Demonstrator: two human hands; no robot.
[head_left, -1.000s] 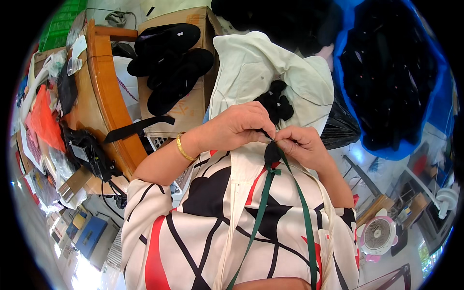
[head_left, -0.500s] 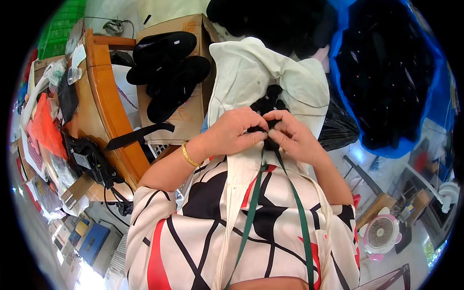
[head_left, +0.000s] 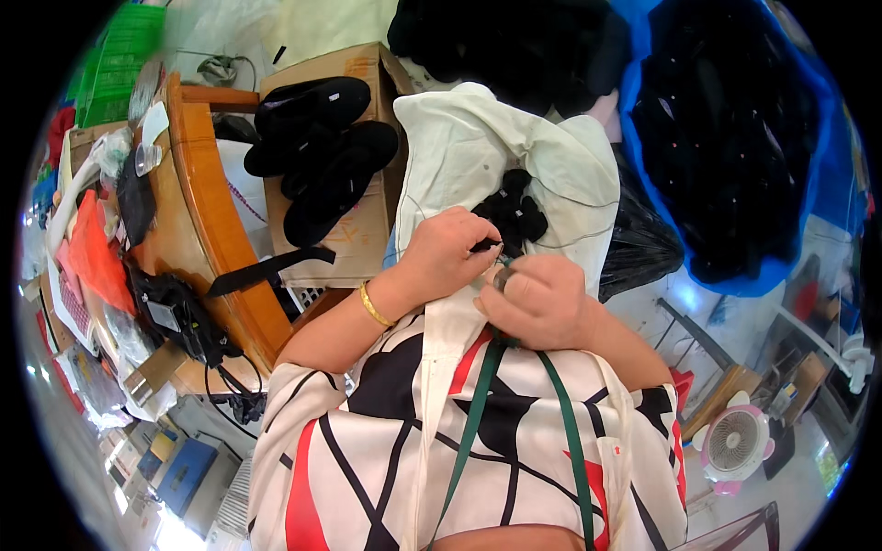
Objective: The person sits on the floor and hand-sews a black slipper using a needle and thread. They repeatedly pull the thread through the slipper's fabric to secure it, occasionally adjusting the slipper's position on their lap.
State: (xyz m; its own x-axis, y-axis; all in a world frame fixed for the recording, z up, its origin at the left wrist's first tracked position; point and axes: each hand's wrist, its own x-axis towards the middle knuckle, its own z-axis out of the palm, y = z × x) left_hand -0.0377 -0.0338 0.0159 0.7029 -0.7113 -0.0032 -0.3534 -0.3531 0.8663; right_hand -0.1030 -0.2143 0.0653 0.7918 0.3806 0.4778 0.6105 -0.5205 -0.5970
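Observation:
My left hand [head_left: 450, 250] is closed in a pinch on a small black fabric piece [head_left: 485, 245]. Close against it, my right hand [head_left: 540, 301] is curled round a small tool [head_left: 503, 263] that is mostly hidden by the fingers; its kind cannot be made out. A green lanyard [head_left: 476, 404] runs from under the right hand down both sides of my chest. Just beyond the hands, a cluster of small black fabric pieces [head_left: 519, 209] lies on the off-white apron [head_left: 459, 138] spread over my lap. A thin dark thread trails across the apron.
Black shoes [head_left: 317, 151] sit on a cardboard box [head_left: 344, 262] to the left, beside a wooden chair [head_left: 197, 202]. A blue-rimmed sack [head_left: 643, 197] of black pieces stands at the right, near a black plastic bag [head_left: 634, 243]. A pink-and-white fan [head_left: 735, 439] is at lower right.
My right hand has drawn back toward my chest and turned, now curled round the small tool at the lanyard. The left hand keeps its pinch, and the black cluster shows more fully.

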